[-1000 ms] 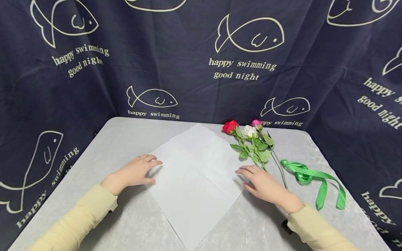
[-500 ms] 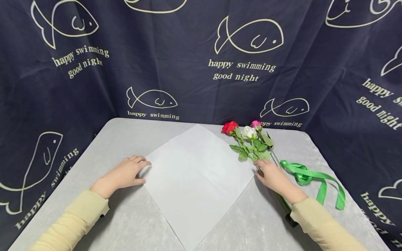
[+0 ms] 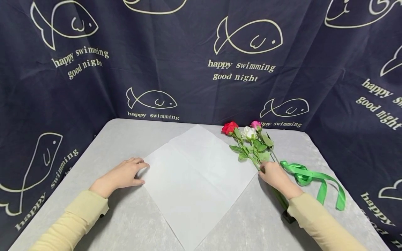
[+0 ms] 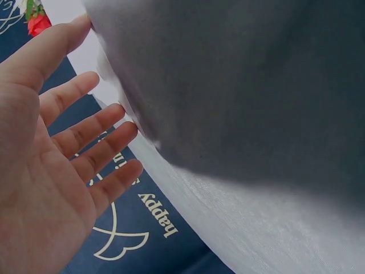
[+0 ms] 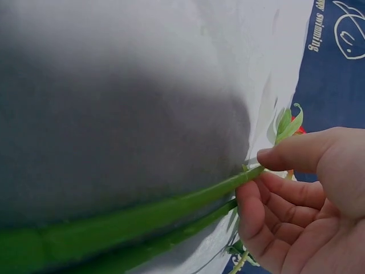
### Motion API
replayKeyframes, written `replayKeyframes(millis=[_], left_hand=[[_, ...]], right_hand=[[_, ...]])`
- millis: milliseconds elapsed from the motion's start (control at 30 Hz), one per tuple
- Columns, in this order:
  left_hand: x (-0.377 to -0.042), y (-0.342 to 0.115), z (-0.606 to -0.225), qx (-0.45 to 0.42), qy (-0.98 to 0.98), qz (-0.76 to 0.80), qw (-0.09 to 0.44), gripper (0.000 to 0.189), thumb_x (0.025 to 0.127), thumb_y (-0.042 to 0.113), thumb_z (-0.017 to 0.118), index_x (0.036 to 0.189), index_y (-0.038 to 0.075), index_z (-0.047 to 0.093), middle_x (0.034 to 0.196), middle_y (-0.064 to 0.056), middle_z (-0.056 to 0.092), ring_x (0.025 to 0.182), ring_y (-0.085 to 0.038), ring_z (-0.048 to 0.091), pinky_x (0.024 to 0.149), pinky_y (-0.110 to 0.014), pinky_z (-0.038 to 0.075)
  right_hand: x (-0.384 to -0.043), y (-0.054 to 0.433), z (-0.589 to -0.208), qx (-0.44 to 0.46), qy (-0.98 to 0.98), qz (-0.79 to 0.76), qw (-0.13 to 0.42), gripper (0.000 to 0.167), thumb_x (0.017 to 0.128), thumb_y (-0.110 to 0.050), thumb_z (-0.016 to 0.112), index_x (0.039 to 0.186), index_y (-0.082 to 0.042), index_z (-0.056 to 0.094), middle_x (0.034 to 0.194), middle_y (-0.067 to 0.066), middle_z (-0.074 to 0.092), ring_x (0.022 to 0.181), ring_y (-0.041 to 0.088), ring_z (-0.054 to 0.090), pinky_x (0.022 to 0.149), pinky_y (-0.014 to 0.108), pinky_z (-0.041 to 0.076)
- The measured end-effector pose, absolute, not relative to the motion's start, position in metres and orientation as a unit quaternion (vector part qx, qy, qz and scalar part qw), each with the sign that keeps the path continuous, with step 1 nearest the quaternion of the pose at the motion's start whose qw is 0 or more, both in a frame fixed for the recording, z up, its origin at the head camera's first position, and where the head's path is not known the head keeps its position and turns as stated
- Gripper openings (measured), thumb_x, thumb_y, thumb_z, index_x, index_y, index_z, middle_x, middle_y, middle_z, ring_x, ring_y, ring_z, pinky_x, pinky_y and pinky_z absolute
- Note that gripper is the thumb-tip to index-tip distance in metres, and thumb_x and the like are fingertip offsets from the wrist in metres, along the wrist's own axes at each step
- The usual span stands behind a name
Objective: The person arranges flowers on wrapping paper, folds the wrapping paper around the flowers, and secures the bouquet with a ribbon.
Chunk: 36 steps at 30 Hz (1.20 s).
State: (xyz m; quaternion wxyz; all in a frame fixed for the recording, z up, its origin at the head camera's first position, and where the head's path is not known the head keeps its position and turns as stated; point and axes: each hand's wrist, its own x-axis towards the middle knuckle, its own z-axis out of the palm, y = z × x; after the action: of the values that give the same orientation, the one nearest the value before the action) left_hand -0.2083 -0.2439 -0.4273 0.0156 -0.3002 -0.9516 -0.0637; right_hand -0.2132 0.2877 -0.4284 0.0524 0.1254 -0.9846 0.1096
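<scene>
A white square sheet of paper [image 3: 201, 181] lies with one corner toward the front. At its left edge rests my left hand [image 3: 124, 174], fingers spread and slightly bent; in the left wrist view the fingertips [image 4: 131, 130] meet the paper's rim. Beside the right corner, my right hand [image 3: 277, 177] pinches a green rose stem [image 5: 171, 206] between thumb and fingers, with a second stem running below it. Beyond that hand lie a red rose [image 3: 230, 127], a white rose [image 3: 249, 132] and a pink rose [image 3: 256, 125]. Which bloom the pinched stem belongs to, I cannot tell.
To the right of the roses a green ribbon [image 3: 309, 170] lies loosely looped. Everything sits on a grey table [image 3: 132, 216]. A dark blue curtain [image 3: 194, 62] with fish drawings stands close behind the table and along both sides.
My right hand has shifted right from the paper's edge to the rose stems, and its fingers have closed on one. My left hand has slid a little left.
</scene>
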Motion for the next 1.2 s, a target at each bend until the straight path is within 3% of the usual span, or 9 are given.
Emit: replayKeyframes(millis=[133, 300, 433, 700, 900, 1200], left_hand=[[-0.209, -0.244, -0.428, -0.303, -0.951, -0.065, 0.012, 0.05, 0.075, 0.031, 0.077, 0.117, 0.009, 0.062, 0.117, -0.016, 0.057, 0.11, -0.039, 0.053, 0.088, -0.058, 0.043], [-0.209, -0.244, -0.428, -0.304, -0.95, -0.069, 0.007, 0.048, 0.074, 0.03, 0.077, 0.115, 0.01, 0.063, 0.116, -0.015, 0.058, 0.11, -0.038, 0.054, 0.088, -0.057, 0.044], [-0.209, -0.243, -0.427, -0.309, -0.949, -0.07, 0.007, 0.047, 0.074, 0.03, 0.078, 0.115, 0.01, 0.064, 0.114, -0.013, 0.058, 0.108, -0.036, 0.054, 0.086, -0.056, 0.044], [-0.208, -0.24, -0.427, -0.317, -0.946, -0.073, 0.004, 0.047, 0.074, 0.029, 0.078, 0.114, 0.01, 0.064, 0.113, -0.012, 0.058, 0.106, -0.034, 0.055, 0.086, -0.055, 0.045], [-0.206, -0.237, -0.426, -0.316, -0.946, -0.074, 0.004, 0.046, 0.074, 0.029, 0.078, 0.114, 0.01, 0.064, 0.113, -0.012, 0.058, 0.107, -0.034, 0.054, 0.087, -0.055, 0.044], [-0.207, -0.231, -0.426, -0.331, -0.941, -0.07, 0.012, 0.046, 0.074, 0.03, 0.078, 0.113, 0.01, 0.065, 0.11, -0.009, 0.059, 0.103, -0.031, 0.055, 0.086, -0.051, 0.046]], right_hand=[[-0.215, 0.288, -0.427, 0.12, -0.986, 0.114, 0.027, 0.009, 0.08, -0.006, 0.064, 0.073, -0.002, 0.061, 0.06, 0.003, 0.053, 0.051, 0.013, 0.042, 0.05, 0.029, 0.036], [-0.216, 0.287, -0.425, 0.114, -0.985, 0.126, 0.013, 0.027, 0.08, -0.004, 0.062, 0.06, -0.013, 0.046, 0.052, -0.003, 0.034, 0.048, 0.011, 0.029, 0.048, 0.026, 0.026], [-0.216, 0.287, -0.422, 0.114, -0.985, 0.132, 0.015, 0.035, 0.08, -0.004, 0.061, 0.057, -0.017, 0.036, 0.052, -0.005, 0.027, 0.048, 0.01, 0.025, 0.048, 0.026, 0.024], [-0.216, 0.284, -0.413, 0.109, -0.981, 0.158, 0.006, 0.033, 0.08, -0.002, 0.057, 0.059, -0.016, 0.036, 0.049, -0.005, 0.033, 0.042, 0.008, 0.035, 0.047, 0.024, 0.029], [-0.213, 0.279, -0.401, 0.094, -0.976, 0.192, -0.026, 0.013, 0.083, -0.005, 0.059, 0.071, -0.007, 0.055, 0.058, -0.001, 0.057, 0.042, 0.009, 0.054, 0.048, 0.026, 0.045], [-0.208, 0.271, -0.389, 0.087, -0.971, 0.218, -0.038, 0.008, 0.085, -0.007, 0.06, 0.079, -0.003, 0.062, 0.064, 0.004, 0.062, 0.045, 0.013, 0.057, 0.048, 0.025, 0.048]])
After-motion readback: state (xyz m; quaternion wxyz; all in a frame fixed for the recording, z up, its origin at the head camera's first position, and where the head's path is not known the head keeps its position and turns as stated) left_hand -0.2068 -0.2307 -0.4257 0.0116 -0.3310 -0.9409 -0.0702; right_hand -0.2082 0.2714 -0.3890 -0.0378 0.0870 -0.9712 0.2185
